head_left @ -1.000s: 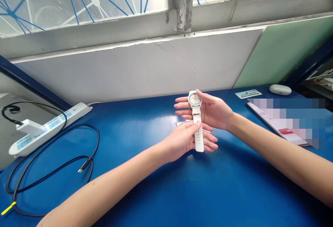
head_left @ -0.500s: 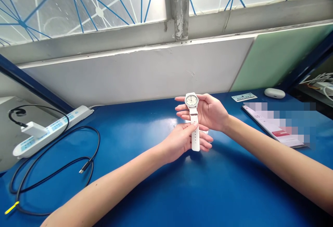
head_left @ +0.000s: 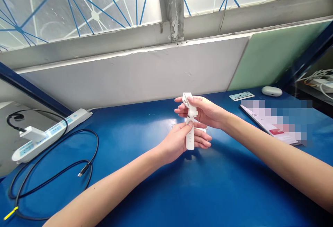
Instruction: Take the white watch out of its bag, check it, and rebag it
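A white wristwatch (head_left: 190, 135) is held up above the blue table, its punched strap end hanging downward. My left hand (head_left: 177, 138) pinches that strap between thumb and fingers, with the other fingers stretched out behind it. My right hand (head_left: 208, 110) grips the upper part of the watch, thumb in front and fingers behind. The watch case is turned, so its dial is seen only at a steep slant, if at all. Something small and clear lies on the table behind my hands, mostly hidden.
On the left lie a white power strip (head_left: 83, 114) with a plugged-in charger (head_left: 32, 134) and a looped black cable (head_left: 97, 150). To the right are a card (head_left: 241, 96), a white earbud case (head_left: 272, 91) and a partly blurred phone (head_left: 262, 117). A wall panel (head_left: 143, 77) stands behind.
My right thumb has come over the watch, and the case has turned so its dial no longer faces me. My left hand keeps its pinch on the strap. The view has shifted slightly.
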A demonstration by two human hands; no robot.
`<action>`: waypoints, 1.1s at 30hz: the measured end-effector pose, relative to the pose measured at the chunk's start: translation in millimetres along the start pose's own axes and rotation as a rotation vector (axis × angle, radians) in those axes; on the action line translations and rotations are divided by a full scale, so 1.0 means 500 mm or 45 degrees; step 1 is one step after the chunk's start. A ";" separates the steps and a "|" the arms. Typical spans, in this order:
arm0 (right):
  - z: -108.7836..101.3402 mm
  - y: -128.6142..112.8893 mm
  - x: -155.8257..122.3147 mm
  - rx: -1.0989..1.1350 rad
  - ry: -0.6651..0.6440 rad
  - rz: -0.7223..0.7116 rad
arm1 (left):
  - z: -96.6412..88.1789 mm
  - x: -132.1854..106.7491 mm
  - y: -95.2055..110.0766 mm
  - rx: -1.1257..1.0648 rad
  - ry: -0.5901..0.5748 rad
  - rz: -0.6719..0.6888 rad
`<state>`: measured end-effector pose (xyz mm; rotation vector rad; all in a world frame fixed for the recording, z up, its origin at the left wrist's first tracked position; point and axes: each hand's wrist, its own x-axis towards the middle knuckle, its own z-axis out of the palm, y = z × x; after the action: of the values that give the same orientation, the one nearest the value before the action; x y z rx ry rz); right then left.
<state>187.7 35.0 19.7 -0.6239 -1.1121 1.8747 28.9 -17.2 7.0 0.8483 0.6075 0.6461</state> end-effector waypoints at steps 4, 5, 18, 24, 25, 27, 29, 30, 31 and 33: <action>0.005 0.006 -0.004 0.022 -0.107 0.078 | -0.004 -0.001 -0.002 0.010 -0.011 0.000; 0.006 0.007 -0.004 0.042 -0.120 0.072 | -0.006 -0.001 -0.003 0.016 -0.025 -0.017; 0.001 0.017 -0.003 0.119 -0.151 0.134 | -0.010 -0.005 -0.025 -0.041 -0.167 -0.092; 0.002 0.019 -0.004 0.131 -0.151 0.170 | -0.003 -0.007 -0.027 -0.069 -0.128 -0.120; 0.003 0.019 -0.004 0.131 -0.144 0.171 | -0.002 -0.007 -0.026 -0.070 -0.112 -0.121; 0.003 0.019 -0.003 0.133 -0.108 0.160 | 0.000 -0.007 -0.025 -0.074 -0.059 -0.125; -0.001 0.020 0.001 0.136 -0.032 0.113 | 0.004 -0.010 -0.025 -0.074 -0.001 -0.130; -0.004 0.021 0.003 0.137 0.017 0.075 | 0.007 -0.013 -0.026 -0.069 0.021 -0.132; -0.007 0.020 0.006 0.141 0.069 0.034 | 0.010 -0.016 -0.026 -0.062 0.035 -0.141; -0.015 0.018 0.011 0.179 0.177 -0.020 | 0.017 -0.022 -0.028 -0.045 0.039 -0.179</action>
<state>186.9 40.9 8.3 -0.6522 -0.8851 1.8482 31.5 -36.1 2.1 0.7568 0.6754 0.5413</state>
